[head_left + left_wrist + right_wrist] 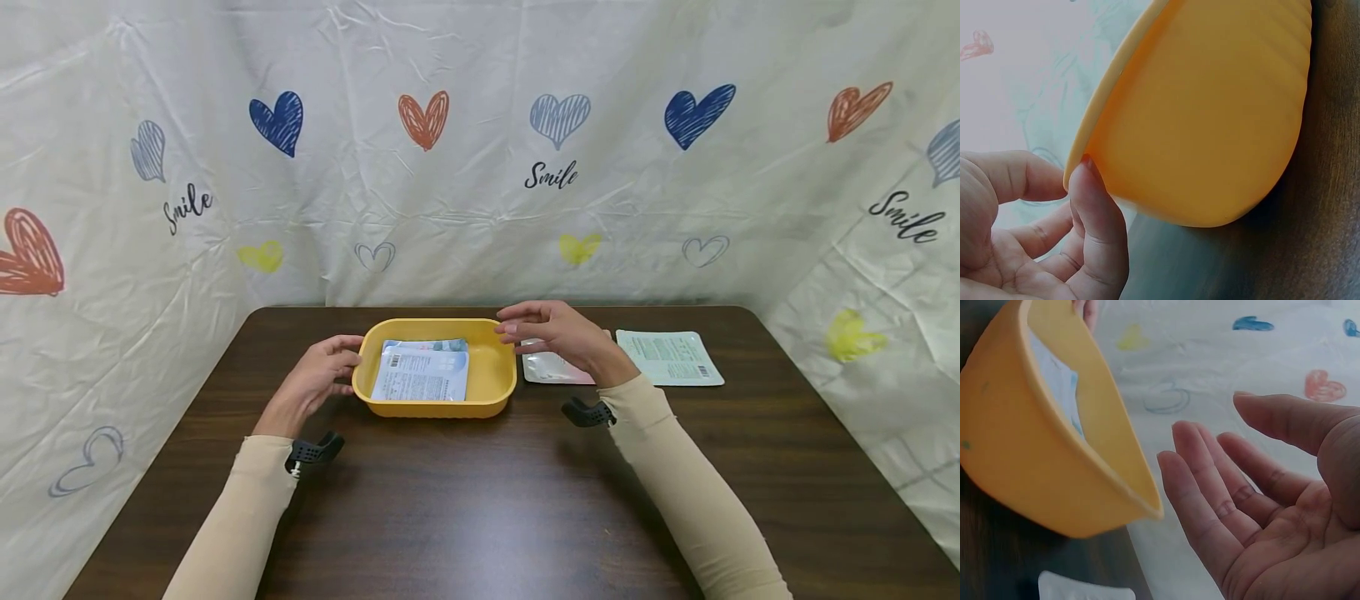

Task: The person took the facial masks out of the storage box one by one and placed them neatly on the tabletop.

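A yellow plastic basin [491, 375] stands on the table with a pale blue flat sachet [423, 375] inside, printed with small text. Another bluish sachet [450, 343] lies partly hidden under it. At the basin's left end, my left hand [318, 375] pinches the rim [1100, 103] between thumb and fingers, as the left wrist view shows. My right hand [562, 333] hovers by the right end, its fingers [1200, 500] extended and apart from the basin in the right wrist view. Nothing is in that hand.
Right of the basin lie a silvery-pink sachet [555, 368], partly covered by the right hand and forearm, and a mint green sachet [670, 358]. The dark wooden table [480, 500] ends at a white curtain [480, 192] printed with hearts.
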The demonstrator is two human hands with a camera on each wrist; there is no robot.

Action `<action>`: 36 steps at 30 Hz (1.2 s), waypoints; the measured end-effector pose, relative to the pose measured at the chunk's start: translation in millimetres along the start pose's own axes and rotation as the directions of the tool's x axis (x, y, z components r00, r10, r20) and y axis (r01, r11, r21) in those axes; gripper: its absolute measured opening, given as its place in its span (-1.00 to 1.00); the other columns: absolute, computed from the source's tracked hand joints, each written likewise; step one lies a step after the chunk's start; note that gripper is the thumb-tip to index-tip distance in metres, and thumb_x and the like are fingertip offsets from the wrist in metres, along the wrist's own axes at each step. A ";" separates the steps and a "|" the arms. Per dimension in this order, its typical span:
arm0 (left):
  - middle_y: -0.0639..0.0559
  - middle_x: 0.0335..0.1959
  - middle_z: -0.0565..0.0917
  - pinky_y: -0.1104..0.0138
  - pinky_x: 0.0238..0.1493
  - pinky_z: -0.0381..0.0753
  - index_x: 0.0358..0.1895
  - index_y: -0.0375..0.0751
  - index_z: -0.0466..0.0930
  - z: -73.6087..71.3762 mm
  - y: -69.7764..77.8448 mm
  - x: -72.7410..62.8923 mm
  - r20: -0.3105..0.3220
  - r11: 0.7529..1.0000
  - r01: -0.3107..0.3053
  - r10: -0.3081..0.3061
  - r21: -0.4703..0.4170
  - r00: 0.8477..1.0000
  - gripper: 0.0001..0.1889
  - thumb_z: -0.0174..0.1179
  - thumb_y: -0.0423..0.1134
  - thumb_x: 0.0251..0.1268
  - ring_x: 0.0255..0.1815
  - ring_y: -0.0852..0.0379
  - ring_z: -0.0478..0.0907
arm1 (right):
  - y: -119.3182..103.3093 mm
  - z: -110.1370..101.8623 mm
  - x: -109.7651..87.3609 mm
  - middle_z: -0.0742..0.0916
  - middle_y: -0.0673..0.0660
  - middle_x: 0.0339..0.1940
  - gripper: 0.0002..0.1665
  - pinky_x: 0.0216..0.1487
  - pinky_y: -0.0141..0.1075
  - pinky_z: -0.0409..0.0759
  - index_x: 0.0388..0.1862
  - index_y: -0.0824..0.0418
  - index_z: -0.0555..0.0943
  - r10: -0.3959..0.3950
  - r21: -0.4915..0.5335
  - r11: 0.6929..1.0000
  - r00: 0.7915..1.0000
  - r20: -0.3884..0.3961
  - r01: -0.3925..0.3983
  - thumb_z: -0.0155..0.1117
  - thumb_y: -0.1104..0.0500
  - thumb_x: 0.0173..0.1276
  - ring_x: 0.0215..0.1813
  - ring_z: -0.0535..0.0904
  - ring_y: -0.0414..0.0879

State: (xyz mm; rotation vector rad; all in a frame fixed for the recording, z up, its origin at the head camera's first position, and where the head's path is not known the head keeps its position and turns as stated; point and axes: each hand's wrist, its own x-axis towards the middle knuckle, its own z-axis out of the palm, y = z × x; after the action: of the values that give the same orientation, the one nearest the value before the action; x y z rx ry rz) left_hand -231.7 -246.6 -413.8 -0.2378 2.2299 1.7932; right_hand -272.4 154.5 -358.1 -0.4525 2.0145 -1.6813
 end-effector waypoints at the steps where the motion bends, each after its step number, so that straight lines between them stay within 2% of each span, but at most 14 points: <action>1: -0.28 0.26 0.44 0.30 -0.24 0.71 0.51 -0.14 0.28 -0.1 0.1 0.0 0.000 1.000 0.000 0.000 0.000 1.000 -0.46 0.08 -0.24 0.52 -0.06 -0.06 0.53 | -0.4 1.9 1.8 0.65 0.28 0.29 -0.40 0.24 0.02 0.61 0.40 0.32 0.46 0.000 -0.002 1.000 1.000 0.003 0.000 0.33 0.15 0.45 0.24 0.65 0.08; 10: -0.28 0.25 0.46 0.30 -0.24 0.71 0.50 -0.16 0.29 -0.2 -1.0 -0.9 -0.001 1.000 -0.008 0.008 0.003 1.000 -0.46 0.08 -0.24 0.52 -0.07 -0.06 0.54 | -0.4 19.6 18.1 0.69 0.19 0.24 -0.47 0.20 -0.03 0.64 0.32 0.23 0.54 -0.002 -0.007 1.000 1.000 0.013 0.002 0.37 0.18 0.41 0.20 0.67 0.05; 19: -0.30 0.25 0.46 0.31 -0.26 0.71 0.49 -0.17 0.30 0.7 -1.9 0.1 -0.001 1.000 -0.013 0.013 -0.005 1.000 -0.47 0.07 -0.26 0.51 -0.07 -0.08 0.54 | 1.5 38.0 29.6 0.57 0.42 0.33 -0.47 0.24 0.01 0.60 0.36 0.28 0.47 0.012 0.055 0.998 0.998 0.055 -0.015 0.29 0.29 0.44 0.34 0.53 0.30; 23: -0.30 0.23 0.47 0.30 -0.27 0.70 0.48 -0.17 0.31 0.8 -2.1 0.5 -0.004 1.000 -0.016 0.015 -0.012 1.000 -0.48 0.07 -0.27 0.50 -0.09 -0.07 0.54 | 3.4 45.3 36.4 0.57 0.44 0.33 -0.43 0.28 0.08 0.55 0.38 0.26 0.46 0.012 0.052 0.999 0.999 0.047 -0.014 0.33 0.29 0.42 0.32 0.55 0.28; 28: -0.30 0.22 0.48 0.30 -0.27 0.71 0.48 -0.17 0.31 1.2 -2.6 0.8 -0.007 1.000 -0.017 0.017 -0.013 1.000 -0.48 0.06 -0.27 0.50 -0.10 -0.07 0.55 | 6.7 53.3 44.5 0.59 0.40 0.32 -0.38 0.33 0.14 0.49 0.43 0.26 0.43 0.019 0.023 1.000 0.999 0.029 -0.019 0.32 0.30 0.42 0.26 0.61 0.15; 36: -0.30 0.20 0.49 0.30 -0.30 0.70 0.46 -0.16 0.33 1.7 -2.5 1.4 -0.009 1.000 -0.017 0.017 -0.022 1.000 -0.49 0.07 -0.28 0.49 -0.13 -0.05 0.56 | 9.3 66.2 53.6 0.61 0.38 0.29 -0.39 0.36 0.15 0.46 0.46 0.31 0.38 0.048 -0.017 0.999 0.999 0.001 -0.048 0.25 0.33 0.46 0.29 0.58 0.19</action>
State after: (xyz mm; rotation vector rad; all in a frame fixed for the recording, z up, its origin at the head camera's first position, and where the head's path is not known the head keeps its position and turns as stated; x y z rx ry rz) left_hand -232.2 -245.5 -416.9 -0.2326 2.2259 1.8303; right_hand -280.1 73.2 -384.0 -0.4078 2.0241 -1.6356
